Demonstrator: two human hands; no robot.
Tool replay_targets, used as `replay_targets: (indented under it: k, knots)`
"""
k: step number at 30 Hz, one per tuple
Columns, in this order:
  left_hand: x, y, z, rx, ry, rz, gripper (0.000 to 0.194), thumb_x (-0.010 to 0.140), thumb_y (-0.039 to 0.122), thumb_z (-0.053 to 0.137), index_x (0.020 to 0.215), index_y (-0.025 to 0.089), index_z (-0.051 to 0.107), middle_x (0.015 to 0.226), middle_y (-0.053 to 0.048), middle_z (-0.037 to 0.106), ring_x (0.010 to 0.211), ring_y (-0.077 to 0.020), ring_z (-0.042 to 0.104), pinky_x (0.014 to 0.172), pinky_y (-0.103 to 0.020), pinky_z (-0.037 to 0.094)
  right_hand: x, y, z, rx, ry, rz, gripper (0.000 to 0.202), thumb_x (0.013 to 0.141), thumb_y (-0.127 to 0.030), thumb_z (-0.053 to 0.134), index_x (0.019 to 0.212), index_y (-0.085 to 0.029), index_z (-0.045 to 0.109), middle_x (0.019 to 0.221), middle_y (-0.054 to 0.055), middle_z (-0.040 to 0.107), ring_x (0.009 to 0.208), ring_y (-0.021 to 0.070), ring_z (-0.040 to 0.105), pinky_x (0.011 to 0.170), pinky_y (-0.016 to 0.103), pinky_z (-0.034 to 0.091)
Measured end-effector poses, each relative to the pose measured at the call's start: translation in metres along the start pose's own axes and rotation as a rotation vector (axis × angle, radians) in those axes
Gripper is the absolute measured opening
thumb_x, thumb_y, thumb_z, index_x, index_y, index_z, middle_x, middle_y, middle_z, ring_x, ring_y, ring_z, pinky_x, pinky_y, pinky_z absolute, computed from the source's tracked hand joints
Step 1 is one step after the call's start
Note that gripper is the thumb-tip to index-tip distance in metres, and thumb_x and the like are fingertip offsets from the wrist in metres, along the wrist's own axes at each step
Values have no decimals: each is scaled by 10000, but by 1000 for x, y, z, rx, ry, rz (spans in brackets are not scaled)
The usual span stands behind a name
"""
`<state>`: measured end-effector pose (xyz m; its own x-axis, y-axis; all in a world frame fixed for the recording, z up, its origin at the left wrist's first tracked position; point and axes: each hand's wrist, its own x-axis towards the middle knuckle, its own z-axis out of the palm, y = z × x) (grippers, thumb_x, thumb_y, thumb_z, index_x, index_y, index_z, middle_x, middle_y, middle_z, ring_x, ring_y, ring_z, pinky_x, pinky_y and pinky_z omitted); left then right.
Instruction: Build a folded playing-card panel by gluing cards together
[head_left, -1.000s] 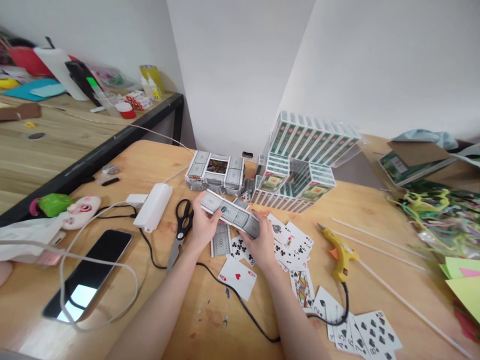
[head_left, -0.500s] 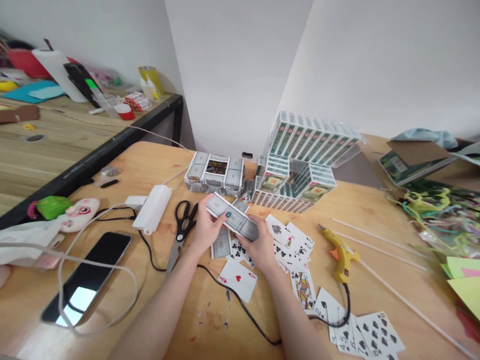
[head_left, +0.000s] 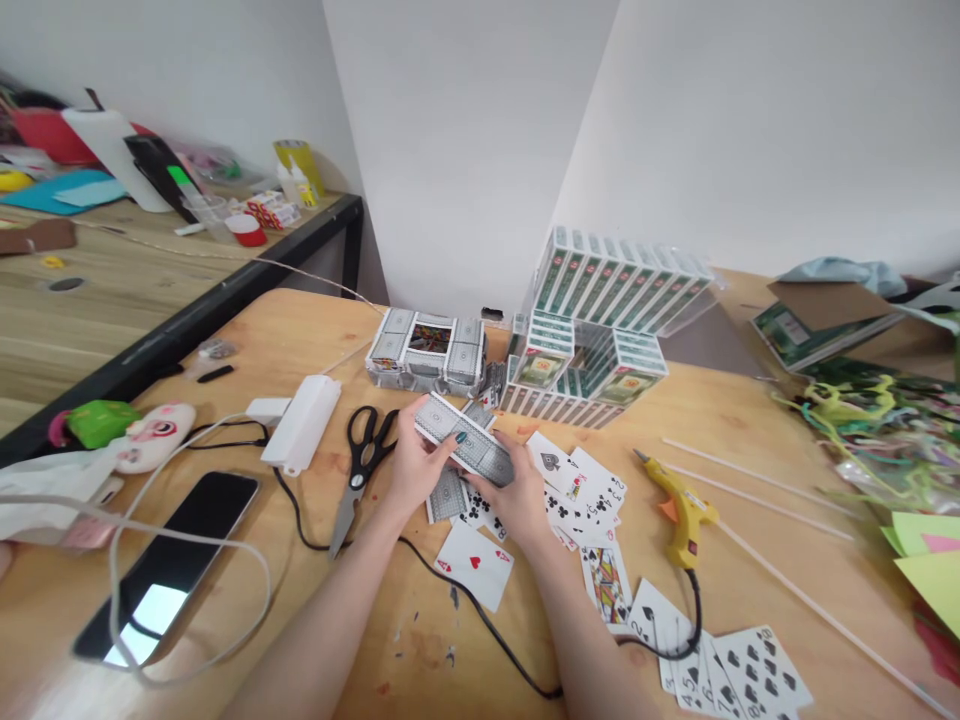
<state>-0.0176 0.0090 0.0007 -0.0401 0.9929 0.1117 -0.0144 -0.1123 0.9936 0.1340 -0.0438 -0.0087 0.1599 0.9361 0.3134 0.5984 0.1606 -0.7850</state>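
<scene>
Between my hands I hold a long strip of playing cards [head_left: 466,440] with grey patterned backs, tilted above the table. My left hand [head_left: 420,455] grips its left end, thumb on top; my right hand [head_left: 517,490] grips the right end. Beneath and around lie loose playing cards, among them an ace of hearts [head_left: 474,565] and an ace of spades [head_left: 551,460]. Behind the hands sits a box-like body built of playing cards [head_left: 426,350]. To its right stands a structure of green-and-white card boxes [head_left: 585,360]. Left of my left hand lie black-handled scissors [head_left: 364,460].
A yellow glue gun [head_left: 684,515] lies at right, its black cord crossing the front of the table. Thin white sticks [head_left: 757,500] lie beside it. At left are a phone [head_left: 169,570], a white power adapter [head_left: 301,425] and looping cables. Fanned spades [head_left: 712,660] lie front right.
The view has shifted slightly. Both hands still hold the card strip in nearly the same pose; the table items stay put.
</scene>
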Motion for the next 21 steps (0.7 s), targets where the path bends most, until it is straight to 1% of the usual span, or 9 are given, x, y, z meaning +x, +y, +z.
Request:
replay_targets:
  k: [3, 8, 10, 13, 14, 16, 18, 19, 21]
  knots:
    - [-1, 2, 1, 4, -14, -1, 622, 736, 255, 659, 1266, 221, 336, 1091, -90, 602, 908, -190, 646, 754, -359, 560, 0, 0, 0, 12, 15, -22, 547, 700, -320, 730, 1197, -221, 524, 1080, 104, 623, 1005, 278, 601, 861, 441, 495]
    - [2, 2, -2, 12, -27, 28, 653, 735, 297, 675, 1300, 229, 354, 1184, -110, 574, 967, -203, 634, 777, -361, 558, 2, -1, 1, 92, 31, 4, 537, 680, -341, 746, 1166, -212, 557, 1097, 108, 641, 1031, 282, 599, 883, 445, 488]
    - [4, 3, -3, -25, -20, 9, 758, 723, 307, 692, 1365, 250, 292, 1160, -107, 596, 920, -206, 650, 724, -349, 572, 3, -3, 1, 179, 25, 48, 484, 705, -350, 719, 1145, -208, 577, 1090, 106, 654, 1029, 276, 609, 889, 435, 488]
    - [4, 7, -3, -111, 8, -51, 951, 708, 308, 711, 1443, 282, 107, 1061, -86, 655, 827, -200, 674, 658, -334, 579, 4, -5, -1, 346, 9, 145, 368, 749, -342, 662, 1086, -202, 614, 1035, 92, 685, 946, 254, 646, 835, 402, 515]
    - [4, 8, -2, -137, 16, -70, 943, 704, 311, 714, 1441, 273, 126, 1045, -83, 666, 823, -199, 678, 665, -334, 579, 5, -5, -1, 394, -5, 179, 334, 749, -342, 655, 1050, -198, 629, 1002, 86, 695, 902, 246, 657, 801, 387, 525]
    - [4, 10, -1, -176, -11, -124, 757, 706, 337, 706, 1357, 218, 339, 1021, -89, 682, 821, -205, 683, 680, -347, 580, 6, -5, -2, 459, -30, 247, 279, 731, -354, 665, 953, -185, 650, 907, 69, 709, 807, 231, 664, 725, 358, 533]
    - [2, 12, 1, -193, -81, -186, 473, 713, 373, 688, 1117, 162, 559, 969, -92, 698, 794, -216, 687, 674, -367, 584, 6, -4, -2, 503, -32, 315, 258, 716, -382, 675, 868, -177, 642, 814, 52, 700, 716, 210, 652, 653, 331, 527]
    - [1, 12, 1, -192, -119, -211, 373, 715, 385, 680, 998, 153, 609, 930, -86, 705, 761, -218, 688, 664, -377, 586, 6, -3, -2, 533, -31, 351, 267, 715, -404, 675, 848, -177, 626, 783, 43, 690, 666, 197, 642, 611, 320, 520]
    - [0, 13, 2, -171, -161, -237, 273, 717, 392, 670, 862, 161, 643, 856, -63, 709, 686, -210, 685, 644, -387, 587, 6, -2, -1, 616, -53, 421, 301, 726, -452, 662, 849, -189, 582, 743, 24, 663, 570, 177, 617, 530, 306, 502]
